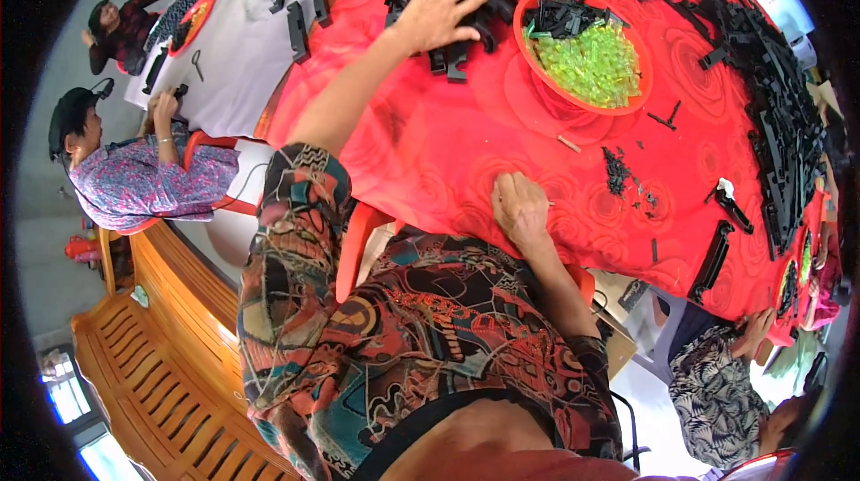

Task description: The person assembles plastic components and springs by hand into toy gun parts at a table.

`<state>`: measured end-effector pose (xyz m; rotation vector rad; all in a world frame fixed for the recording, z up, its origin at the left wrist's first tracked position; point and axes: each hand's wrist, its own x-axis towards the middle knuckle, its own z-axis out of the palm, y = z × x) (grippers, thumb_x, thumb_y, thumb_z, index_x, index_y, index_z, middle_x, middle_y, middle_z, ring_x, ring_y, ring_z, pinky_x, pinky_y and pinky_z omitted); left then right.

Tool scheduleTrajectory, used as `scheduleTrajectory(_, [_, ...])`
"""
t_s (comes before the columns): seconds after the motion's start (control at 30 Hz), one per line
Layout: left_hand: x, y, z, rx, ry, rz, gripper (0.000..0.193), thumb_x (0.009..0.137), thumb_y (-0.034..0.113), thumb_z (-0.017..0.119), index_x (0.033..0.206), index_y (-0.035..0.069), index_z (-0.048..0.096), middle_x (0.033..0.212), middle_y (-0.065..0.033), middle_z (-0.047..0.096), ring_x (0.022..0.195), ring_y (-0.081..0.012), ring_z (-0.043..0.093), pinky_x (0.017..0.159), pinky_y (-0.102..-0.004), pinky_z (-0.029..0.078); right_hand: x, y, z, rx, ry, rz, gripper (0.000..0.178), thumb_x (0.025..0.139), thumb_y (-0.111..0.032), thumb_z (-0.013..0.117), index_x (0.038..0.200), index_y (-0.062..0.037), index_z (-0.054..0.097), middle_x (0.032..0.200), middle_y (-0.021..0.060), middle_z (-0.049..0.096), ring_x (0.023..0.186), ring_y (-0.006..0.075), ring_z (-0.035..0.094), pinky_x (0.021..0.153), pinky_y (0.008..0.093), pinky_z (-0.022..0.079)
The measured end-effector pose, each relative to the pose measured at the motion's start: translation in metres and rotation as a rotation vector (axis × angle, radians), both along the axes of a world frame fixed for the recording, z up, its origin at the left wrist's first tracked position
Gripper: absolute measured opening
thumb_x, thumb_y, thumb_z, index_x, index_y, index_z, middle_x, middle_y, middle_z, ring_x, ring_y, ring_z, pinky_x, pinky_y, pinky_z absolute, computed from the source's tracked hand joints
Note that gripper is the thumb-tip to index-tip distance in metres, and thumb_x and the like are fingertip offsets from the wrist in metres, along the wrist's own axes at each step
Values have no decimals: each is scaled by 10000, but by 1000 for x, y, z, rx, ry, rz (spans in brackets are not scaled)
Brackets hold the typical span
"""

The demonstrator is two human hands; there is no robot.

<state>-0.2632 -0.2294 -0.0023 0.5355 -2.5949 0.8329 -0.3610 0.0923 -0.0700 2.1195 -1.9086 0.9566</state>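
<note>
My left hand reaches to the far side of the table, fingers spread over a heap of black plastic parts. It is open and seems to rest on the heap. My right hand lies near the table's front edge with its fingers curled closed. A thin tip sticks out beside it, but what it holds is hidden. Between and beyond the hands stands an orange oval basket, with small translucent yellow-green pieces and small black pieces in it.
Small black bits lie on the red tablecloth. A long pile of black parts runs along the right side. Separate black strips lie at the near right. One person sits at left, another at right; a wooden bench stands behind.
</note>
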Motion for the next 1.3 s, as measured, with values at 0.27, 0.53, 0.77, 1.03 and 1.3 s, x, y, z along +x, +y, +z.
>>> scheduleTrajectory(0.27, [-18, -19, -24, 169, 290, 258, 860, 789, 579, 572, 1441, 132, 234, 1441, -181, 304, 1359, -357, 224, 1034, -632, 198, 7, 2, 5, 32, -46, 32, 165, 717, -65, 638, 726, -66, 473, 635, 104, 447, 574, 276, 512, 527, 381, 420])
scheduleTrajectory(0.53, [26, 71, -36, 302, 616, 50, 261, 710, 183, 693, 919, 61, 594, 882, -88, 535, 845, -272, 484, 718, -396, 384, 5, 8, -2, 69, -20, -6, 165, 694, -85, 642, 758, -69, 490, 675, 87, 448, 606, 252, 526, 539, 370, 429])
scheduleTrajectory(0.77, [33, 102, -48, 124, 521, 60, 162, 698, 123, 620, 849, 66, 599, 880, -76, 547, 845, -259, 507, 793, -416, 391, 7, 7, 4, 61, -16, -23, 158, 718, -92, 643, 759, -69, 492, 676, 83, 450, 609, 243, 529, 539, 368, 429])
scheduleTrajectory(1.03, [48, 97, -54, 155, 442, 221, 198, 736, 223, 656, 881, 91, 626, 936, -86, 581, 1022, -261, 503, 1013, -535, 266, 9, 7, 11, 81, -95, -30, 133, 745, -96, 651, 777, -58, 527, 665, 110, 507, 582, 291, 535, 531, 394, 432])
scheduleTrajectory(1.3, [57, 106, -52, 258, 404, 253, 156, 702, 193, 664, 818, 98, 621, 972, -92, 573, 1062, -267, 485, 1029, -549, 246, -12, -6, 35, 201, -245, -122, 218, 754, -233, 675, 801, -59, 554, 741, 126, 571, 635, 305, 588, 542, 396, 470])
